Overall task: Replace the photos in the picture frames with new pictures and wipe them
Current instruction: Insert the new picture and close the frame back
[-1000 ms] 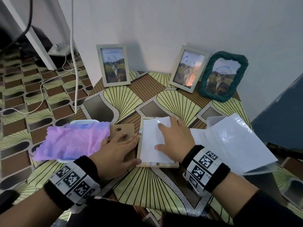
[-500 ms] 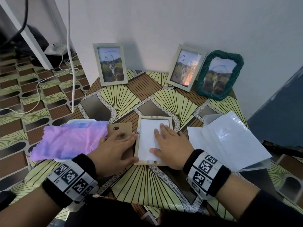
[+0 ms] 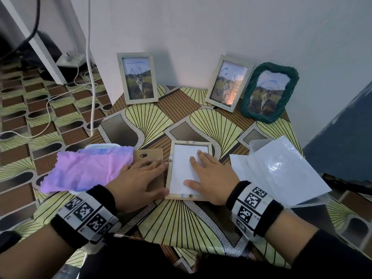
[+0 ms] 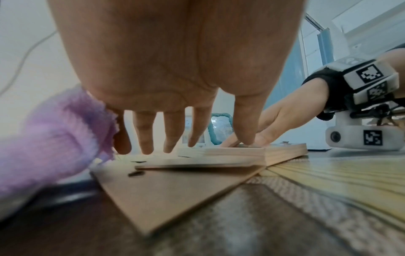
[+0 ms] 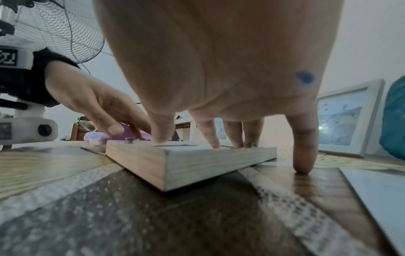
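The counter [image 3: 203,125] is covered in glossy oilcloth printed with yellow-green fans, brown striped panels and speckled bands; the floor [image 3: 24,125] to its left carries the same pattern, crossed by white cables [image 3: 91,81]. A plain white wall [image 3: 201,37] backs the far edge.

Near the front edge, a pale wooden picture frame [image 3: 168,174] lies face down, with a white sheet of photo paper [image 3: 181,170] seated in its recess. My right hand [image 3: 209,178] lies flat on that sheet, fingers straight, grasping nothing; in the right wrist view the little finger touches the counter beside the frame. My left hand [image 3: 138,182] rests flat, fingers straight, on a brown cardboard backing board [image 3: 151,156] just left of the frame, thumb at the frame's edge.

At the left edge, a fluffy pink-purple cloth [image 3: 86,170] drapes over a white container [image 3: 100,146]. At the right edge, glossy white sheets [image 3: 281,168] lie stacked in a clear plastic folder [image 3: 310,202].

Against the wall lean two pale-framed cat photos [image 3: 138,78] [image 3: 228,83] and a teal woven frame [image 3: 269,91], their glass marked with blue scribbles.
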`<act>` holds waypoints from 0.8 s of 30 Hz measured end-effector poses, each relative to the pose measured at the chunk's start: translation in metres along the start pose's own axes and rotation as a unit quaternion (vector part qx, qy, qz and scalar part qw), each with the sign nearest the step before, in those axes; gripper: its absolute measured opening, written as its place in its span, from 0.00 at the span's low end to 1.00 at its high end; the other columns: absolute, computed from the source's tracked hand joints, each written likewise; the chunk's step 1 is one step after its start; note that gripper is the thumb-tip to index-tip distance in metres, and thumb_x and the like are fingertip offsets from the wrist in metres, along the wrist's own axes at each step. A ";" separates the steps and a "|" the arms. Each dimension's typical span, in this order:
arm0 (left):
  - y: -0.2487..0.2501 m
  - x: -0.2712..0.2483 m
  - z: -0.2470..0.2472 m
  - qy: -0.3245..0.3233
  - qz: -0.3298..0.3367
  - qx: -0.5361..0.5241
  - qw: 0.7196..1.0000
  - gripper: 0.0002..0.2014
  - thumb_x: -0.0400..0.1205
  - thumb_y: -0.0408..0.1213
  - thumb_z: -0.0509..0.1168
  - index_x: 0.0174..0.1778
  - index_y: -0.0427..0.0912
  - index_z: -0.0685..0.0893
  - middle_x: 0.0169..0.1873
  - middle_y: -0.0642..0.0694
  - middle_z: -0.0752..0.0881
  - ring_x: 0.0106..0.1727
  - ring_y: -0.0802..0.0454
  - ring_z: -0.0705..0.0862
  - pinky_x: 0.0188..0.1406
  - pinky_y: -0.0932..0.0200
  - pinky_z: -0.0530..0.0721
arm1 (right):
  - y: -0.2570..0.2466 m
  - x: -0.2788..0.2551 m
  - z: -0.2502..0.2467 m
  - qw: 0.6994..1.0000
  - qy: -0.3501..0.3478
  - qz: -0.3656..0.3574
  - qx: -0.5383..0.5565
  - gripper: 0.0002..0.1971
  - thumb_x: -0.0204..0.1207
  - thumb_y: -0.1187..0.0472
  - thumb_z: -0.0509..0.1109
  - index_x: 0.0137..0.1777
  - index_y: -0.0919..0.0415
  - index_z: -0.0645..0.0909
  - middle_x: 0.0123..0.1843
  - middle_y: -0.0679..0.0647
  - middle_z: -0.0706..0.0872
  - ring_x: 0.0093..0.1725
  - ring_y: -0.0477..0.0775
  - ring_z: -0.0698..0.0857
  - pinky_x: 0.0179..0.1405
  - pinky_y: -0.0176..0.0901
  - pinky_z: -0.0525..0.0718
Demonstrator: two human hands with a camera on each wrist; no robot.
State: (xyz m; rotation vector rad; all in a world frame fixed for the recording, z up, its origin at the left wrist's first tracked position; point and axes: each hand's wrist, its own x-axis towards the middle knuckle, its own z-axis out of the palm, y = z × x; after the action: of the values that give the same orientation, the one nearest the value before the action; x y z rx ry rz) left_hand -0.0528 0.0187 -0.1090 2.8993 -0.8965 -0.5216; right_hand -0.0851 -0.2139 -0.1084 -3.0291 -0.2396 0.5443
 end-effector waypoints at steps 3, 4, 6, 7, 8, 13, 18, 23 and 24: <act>-0.013 -0.008 -0.002 0.016 -0.004 0.024 1.000 0.42 0.79 0.70 0.51 0.86 0.56 0.47 0.86 0.52 0.48 0.86 0.53 0.43 0.83 0.42 0.52 | 0.006 -0.003 -0.003 0.999 -0.006 -0.011 0.037 0.40 0.81 0.30 0.47 0.87 0.50 0.44 0.89 0.50 0.40 0.87 0.50 0.43 0.81 0.70 0.55; -0.017 -0.011 -0.002 0.014 0.001 0.044 0.999 0.44 0.78 0.72 0.49 0.86 0.54 0.45 0.86 0.51 0.46 0.86 0.52 0.41 0.84 0.44 0.51 | 0.007 -0.003 -0.004 0.998 0.001 -0.015 0.055 0.39 0.82 0.31 0.48 0.87 0.50 0.46 0.89 0.49 0.42 0.87 0.49 0.44 0.82 0.69 0.55; -0.025 -0.018 -0.001 -0.010 0.021 0.079 0.997 0.48 0.76 0.75 0.46 0.86 0.51 0.41 0.85 0.49 0.41 0.85 0.53 0.37 0.85 0.48 0.46 | 0.010 -0.004 -0.005 0.997 0.021 -0.026 0.075 0.37 0.83 0.35 0.53 0.86 0.51 0.50 0.89 0.48 0.45 0.87 0.49 0.45 0.83 0.67 0.55; -0.026 -0.021 0.000 -0.022 0.032 0.095 0.995 0.49 0.76 0.75 0.46 0.86 0.49 0.39 0.85 0.49 0.39 0.85 0.53 0.36 0.85 0.50 0.43 | 0.011 -0.005 -0.004 0.996 0.030 -0.031 0.077 0.37 0.83 0.37 0.56 0.86 0.51 0.51 0.89 0.49 0.47 0.87 0.49 0.46 0.83 0.66 0.56; -0.027 -0.024 0.002 -0.027 0.044 0.112 0.992 0.49 0.76 0.75 0.46 0.85 0.48 0.38 0.85 0.48 0.37 0.85 0.53 0.36 0.85 0.52 0.42 | 0.012 -0.006 -0.003 0.996 0.038 -0.035 0.079 0.37 0.82 0.38 0.58 0.86 0.52 0.52 0.89 0.50 0.48 0.87 0.49 0.46 0.83 0.64 0.57; -0.026 -0.031 0.006 -0.021 0.091 0.114 0.989 0.44 0.81 0.68 0.51 0.86 0.49 0.40 0.86 0.50 0.41 0.86 0.53 0.38 0.85 0.51 0.49 | 0.021 -0.012 0.003 0.995 0.045 -0.051 0.068 0.36 0.82 0.40 0.60 0.85 0.54 0.54 0.89 0.51 0.50 0.87 0.48 0.48 0.83 0.55 0.60; -0.017 -0.038 0.012 -0.024 0.109 0.164 0.980 0.36 0.86 0.60 0.44 0.86 0.45 0.44 0.86 0.40 0.46 0.86 0.41 0.44 0.82 0.41 0.61 | 0.029 -0.017 0.009 0.995 0.050 -0.045 0.068 0.35 0.82 0.39 0.61 0.84 0.53 0.57 0.88 0.50 0.51 0.87 0.48 0.49 0.83 0.53 0.62; -0.004 -0.044 0.011 0.009 0.133 0.127 0.983 0.34 0.86 0.56 0.32 0.86 0.41 0.48 0.85 0.36 0.52 0.86 0.39 0.48 0.84 0.45 0.56 | 0.037 -0.022 0.011 0.993 0.048 -0.043 0.094 0.33 0.82 0.45 0.63 0.84 0.54 0.59 0.88 0.50 0.52 0.87 0.48 0.50 0.83 0.45 0.56; -0.001 -0.044 0.009 0.023 0.132 0.104 0.985 0.34 0.86 0.55 0.32 0.86 0.41 0.50 0.85 0.37 0.53 0.86 0.41 0.49 0.85 0.46 0.56 | 0.038 -0.022 0.011 0.993 0.047 -0.041 0.104 0.33 0.83 0.47 0.64 0.84 0.54 0.59 0.88 0.50 0.52 0.87 0.48 0.50 0.83 0.45 0.55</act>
State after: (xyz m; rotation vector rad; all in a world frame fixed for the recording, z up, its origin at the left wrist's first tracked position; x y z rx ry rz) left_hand -0.0894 0.0444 -0.1039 2.8869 -1.3778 -0.3559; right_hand -0.1038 -0.2542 -0.1144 -2.8202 -0.2824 0.3930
